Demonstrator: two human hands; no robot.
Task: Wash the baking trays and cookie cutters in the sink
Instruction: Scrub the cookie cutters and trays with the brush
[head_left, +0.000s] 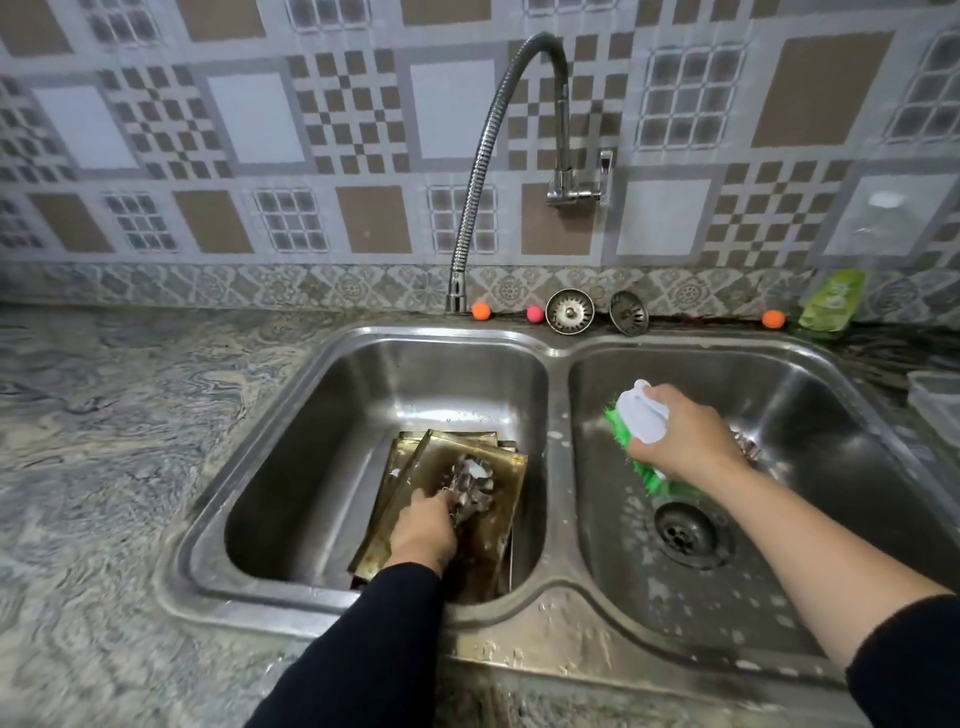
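Observation:
A stack of brownish baking trays (415, 467) leans in the left basin of a steel double sink (556, 364). On the top tray lies a soapy metal scouring pad (470, 486), and my left hand (423, 530) presses on it with closed fingers. In the right basin my right hand (685, 434) grips a scrubbing brush (641, 415) with a white handle and green bristles, held above the drain (685, 535). Something metallic and shiny (748, 449) shows behind my right hand, mostly hidden. I cannot make out any cookie cutters.
A flexible tap (498, 130) arches over the left basin with no water running. Two sink strainers (570, 310) and small coloured balls (481, 310) sit on the back ledge. A green soap bottle (831, 301) lies at the back right, a clear container (935, 405) at the right edge.

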